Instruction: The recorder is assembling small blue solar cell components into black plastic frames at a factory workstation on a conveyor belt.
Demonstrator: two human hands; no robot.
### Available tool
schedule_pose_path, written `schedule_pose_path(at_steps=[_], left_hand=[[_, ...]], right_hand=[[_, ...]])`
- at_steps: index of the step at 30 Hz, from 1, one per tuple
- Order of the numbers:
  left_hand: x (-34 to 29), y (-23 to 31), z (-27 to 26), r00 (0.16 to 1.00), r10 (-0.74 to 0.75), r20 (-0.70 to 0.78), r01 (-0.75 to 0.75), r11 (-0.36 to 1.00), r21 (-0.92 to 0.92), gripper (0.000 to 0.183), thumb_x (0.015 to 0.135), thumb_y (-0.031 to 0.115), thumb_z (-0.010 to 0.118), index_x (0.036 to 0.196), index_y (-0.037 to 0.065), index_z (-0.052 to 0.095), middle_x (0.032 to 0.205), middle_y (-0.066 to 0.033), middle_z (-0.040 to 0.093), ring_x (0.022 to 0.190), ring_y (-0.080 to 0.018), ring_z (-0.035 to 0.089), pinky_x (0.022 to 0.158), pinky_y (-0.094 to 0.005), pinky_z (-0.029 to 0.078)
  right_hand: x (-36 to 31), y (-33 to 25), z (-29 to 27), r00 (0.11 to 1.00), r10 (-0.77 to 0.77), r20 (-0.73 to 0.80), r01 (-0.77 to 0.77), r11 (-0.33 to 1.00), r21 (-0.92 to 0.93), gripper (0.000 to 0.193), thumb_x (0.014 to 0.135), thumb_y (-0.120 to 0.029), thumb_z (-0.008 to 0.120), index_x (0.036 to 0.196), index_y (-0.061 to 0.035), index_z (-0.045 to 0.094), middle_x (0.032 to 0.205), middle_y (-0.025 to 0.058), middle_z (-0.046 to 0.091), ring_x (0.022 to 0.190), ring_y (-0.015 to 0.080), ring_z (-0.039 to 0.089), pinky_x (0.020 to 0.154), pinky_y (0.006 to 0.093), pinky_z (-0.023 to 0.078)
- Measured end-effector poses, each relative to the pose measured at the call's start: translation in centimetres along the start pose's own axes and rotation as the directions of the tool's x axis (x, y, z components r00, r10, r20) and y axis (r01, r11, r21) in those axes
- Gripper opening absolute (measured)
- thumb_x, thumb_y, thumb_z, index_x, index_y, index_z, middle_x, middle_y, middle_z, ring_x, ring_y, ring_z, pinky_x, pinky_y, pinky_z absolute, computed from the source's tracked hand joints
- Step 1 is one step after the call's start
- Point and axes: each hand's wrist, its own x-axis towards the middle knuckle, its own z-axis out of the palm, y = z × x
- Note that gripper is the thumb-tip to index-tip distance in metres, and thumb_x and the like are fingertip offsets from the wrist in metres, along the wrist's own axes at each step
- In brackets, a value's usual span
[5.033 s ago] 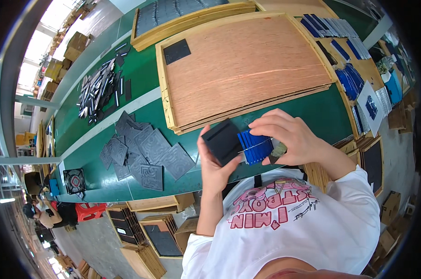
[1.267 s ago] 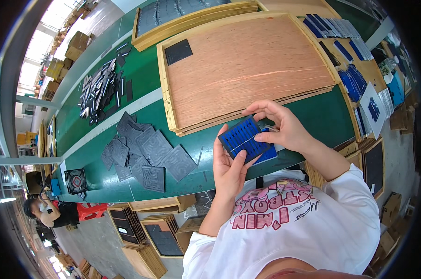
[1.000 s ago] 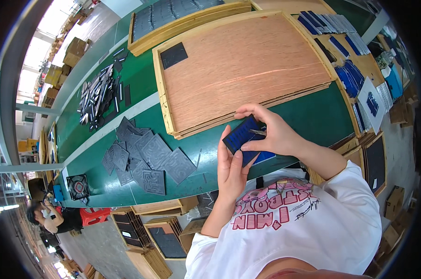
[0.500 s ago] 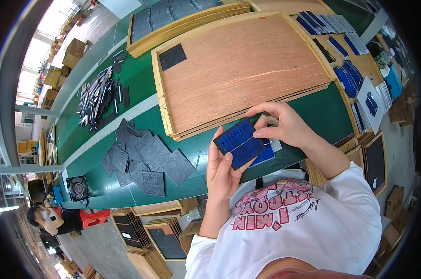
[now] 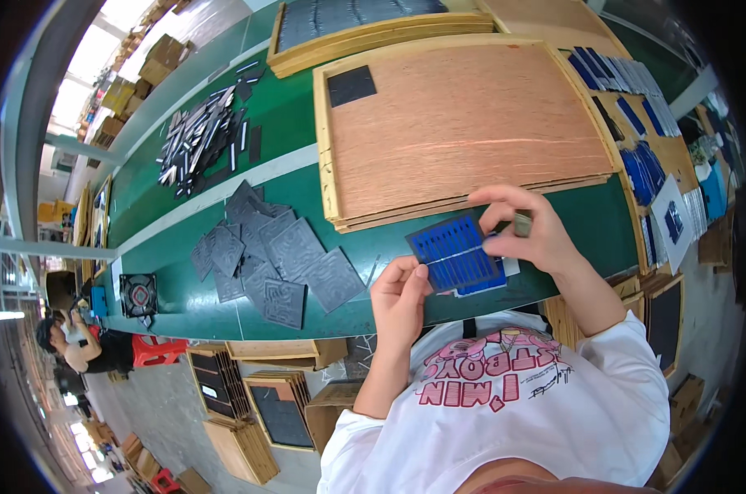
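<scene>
My left hand pinches the lower left corner of a small solar panel, a dark-bordered square with rows of blue cell strips and a pale line across its middle. It is held face up over the bench's near edge. At the panel's right edge is my right hand, fingers curled, its thumb near or on that edge. Within those fingers sits a small olive-coloured piece, possibly a tape roll. Partly hidden under the panel, more blue cell pieces lie beside a white piece.
Dark patterned square sheets lie heaped on the green bench to the left. Beyond are a pile of dark strips, a wood-framed board with one dark square, and blue cell strips at right. A person sits far left.
The view has shifted, so the bench things sit farther right. The panel has turned flatter in my left hand. My right hand stays by its right edge, the olive piece now showing more.
</scene>
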Motion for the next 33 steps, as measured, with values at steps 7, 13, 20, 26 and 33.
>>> schedule_pose_path(at_steps=[7, 13, 20, 26, 33], left_hand=[[-0.4, -0.1, 0.2, 0.943, -0.253, 0.216, 0.329, 0.812, -0.482, 0.013, 0.102, 0.009, 0.052, 0.111, 0.003, 0.060, 0.101, -0.0105, 0.068, 0.088, -0.0193, 0.068, 0.077, -0.0390, 0.061], [0.2, 6.1, -6.6, 0.886, 0.339, 0.316, -0.343, 0.022, 0.939, 0.088, 0.065, 0.009, 0.085, 0.143, 0.005, 0.044, 0.135, -0.0154, 0.055, 0.120, -0.0351, 0.050, 0.102, -0.0443, 0.040], [-0.4, 7.3, -10.3, 0.953, 0.215, 0.215, -0.207, -0.062, 0.976, 0.095, 0.063, 0.015, 0.087, 0.147, 0.006, 0.041, 0.130, -0.0131, 0.058, 0.121, -0.0362, 0.045, 0.103, -0.0467, 0.034], [0.1, 6.6, -10.8, 0.932, 0.276, 0.234, -0.246, 0.012, 0.969, 0.103, 0.058, 0.019, 0.089, 0.146, 0.001, 0.037, 0.129, -0.0195, 0.047, 0.120, -0.0371, 0.044, 0.103, -0.0484, 0.034], [-0.2, 5.6, -10.2, 0.883, 0.443, 0.155, -0.378, 0.476, 0.794, 0.101, 0.059, 0.013, 0.086, 0.147, 0.001, 0.037, 0.127, -0.0165, 0.046, 0.117, -0.0308, 0.050, 0.093, -0.0389, 0.048]], right_hand=[[2.0, 1.3, 3.0, 0.905, -0.201, 0.374, 0.262, 0.957, -0.121, 0.114, 0.060, -0.019, 0.096, 0.151, -0.0056, 0.030, 0.150, 0.0132, 0.043, 0.140, 0.0252, 0.041, 0.109, 0.0358, 0.039], [8.6, -2.3, 0.9, 0.904, -0.322, 0.280, 0.426, 0.655, -0.624, 0.097, 0.063, -0.026, 0.091, 0.144, -0.0033, 0.042, 0.139, 0.0099, 0.047, 0.127, 0.0259, 0.049, 0.107, 0.0374, 0.041], [20.7, -0.4, 0.5, 0.923, -0.324, 0.208, 0.326, 0.374, -0.868, 0.091, 0.067, -0.025, 0.087, 0.145, -0.0110, 0.042, 0.140, 0.0142, 0.050, 0.133, 0.0347, 0.042, 0.111, 0.0440, 0.039], [24.7, 0.0, 0.3, 0.937, -0.314, 0.153, 0.280, 0.411, -0.867, 0.090, 0.068, -0.031, 0.086, 0.144, -0.0077, 0.044, 0.137, 0.0145, 0.055, 0.132, 0.0333, 0.045, 0.110, 0.0426, 0.039], [25.9, 0.6, 0.0, 0.943, -0.295, 0.156, 0.277, 0.432, -0.858, 0.090, 0.069, -0.036, 0.085, 0.145, -0.0095, 0.044, 0.136, 0.0145, 0.058, 0.129, 0.0324, 0.049, 0.108, 0.0430, 0.042]])
